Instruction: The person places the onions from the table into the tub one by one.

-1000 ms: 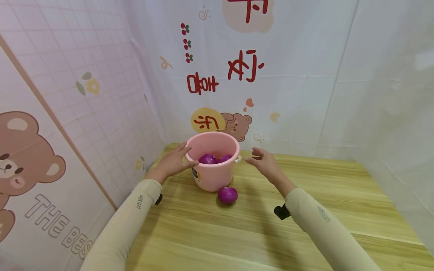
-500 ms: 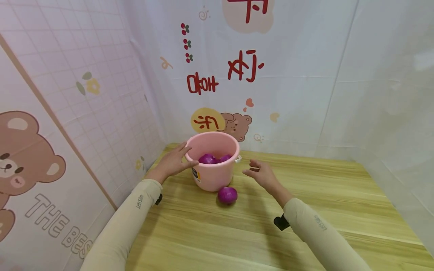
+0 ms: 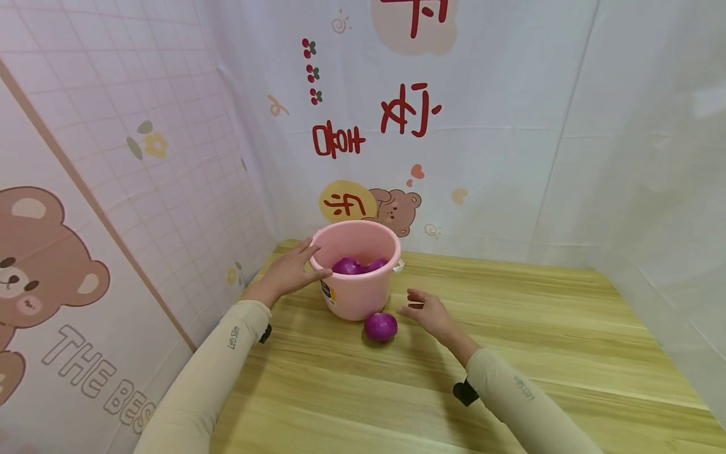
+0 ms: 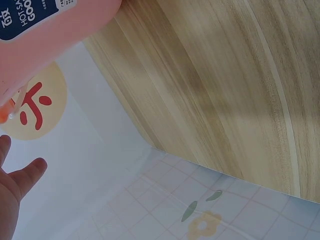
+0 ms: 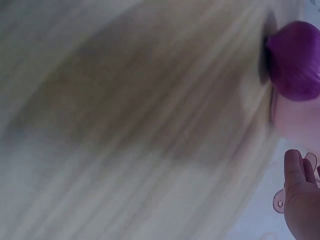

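Note:
A pink bucket [image 3: 363, 296] stands upright on the wooden table, with purple onions [image 3: 347, 266] visible inside it. One more purple onion [image 3: 380, 327] lies on the table in front of the bucket's base. At the bucket's left rim is my left hand [image 3: 288, 271], its fingers spread and holding nothing; whether they touch the rim I cannot tell. My right hand [image 3: 429, 316] hovers just right of the loose onion, apart from it, fingers extended and loosely bent. In the right wrist view the onion [image 5: 296, 61] appears above that hand [image 5: 302, 202].
The wooden table [image 3: 539, 340] stretches away to the right of the bucket. A white handle joint [image 3: 399, 266] sticks out from the bucket's right side. Printed cloth walls [image 3: 499, 157] enclose the table at the back and on both sides.
My right hand has come down and toward me, from beside the bucket's rim to beside the loose onion. My left hand, the bucket and the onions look unmoved.

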Tool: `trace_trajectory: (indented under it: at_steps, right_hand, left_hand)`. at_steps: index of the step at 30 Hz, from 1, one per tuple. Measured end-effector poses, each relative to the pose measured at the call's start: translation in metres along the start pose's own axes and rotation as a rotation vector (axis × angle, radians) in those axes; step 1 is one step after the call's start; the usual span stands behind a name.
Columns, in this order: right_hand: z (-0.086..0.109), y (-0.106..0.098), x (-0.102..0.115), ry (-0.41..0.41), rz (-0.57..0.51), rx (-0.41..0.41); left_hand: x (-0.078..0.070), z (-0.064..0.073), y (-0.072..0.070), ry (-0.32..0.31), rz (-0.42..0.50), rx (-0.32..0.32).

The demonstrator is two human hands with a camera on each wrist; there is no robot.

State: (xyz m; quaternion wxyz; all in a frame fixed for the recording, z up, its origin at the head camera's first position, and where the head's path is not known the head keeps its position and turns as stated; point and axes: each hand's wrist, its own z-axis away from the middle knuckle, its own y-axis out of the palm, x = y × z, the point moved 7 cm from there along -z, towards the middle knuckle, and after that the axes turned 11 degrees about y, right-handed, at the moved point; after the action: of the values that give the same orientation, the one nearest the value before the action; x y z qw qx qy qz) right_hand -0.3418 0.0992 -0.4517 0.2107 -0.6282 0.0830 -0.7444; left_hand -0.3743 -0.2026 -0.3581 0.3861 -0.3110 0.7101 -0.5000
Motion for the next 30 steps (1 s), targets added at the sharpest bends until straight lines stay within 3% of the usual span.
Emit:
trace_trajectory:
  at_steps: [12, 30]
  right_hand:
    - [0.003, 0.03, -0.014, 0.056, 0.067, 0.046]
    - [0.008, 0.052, -0.016, -0.049, 0.115, 0.063]
  left_hand:
    - [0.0, 0.001, -0.002, 0.0, 0.007, -0.001]
    - [-0.002, 0.0, -0.003, -0.007, 0.018, -0.008]
